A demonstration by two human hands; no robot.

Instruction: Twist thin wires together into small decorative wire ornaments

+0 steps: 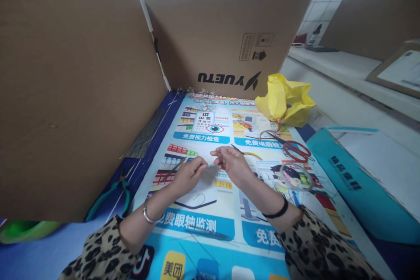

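My left hand and my right hand face each other a small gap apart over a printed poster. Both are closed in a pinch, thumb against fingertips; whatever they hold is too fine to make out. Just behind the right hand lies a tool with a yellow handle and a dark pointed tip. A thin dark tool, perhaps tweezers, lies beyond the left hand. Below the hands, a short curved wire rests near a dark strip. Several thin wires lie closer to me.
Teal-handled pliers and a bundle of thin wires lie left, beside a tall cardboard wall. On the right are red-handled scissors, a clear tape roll, a crumpled yellow wrapper and a teal box.
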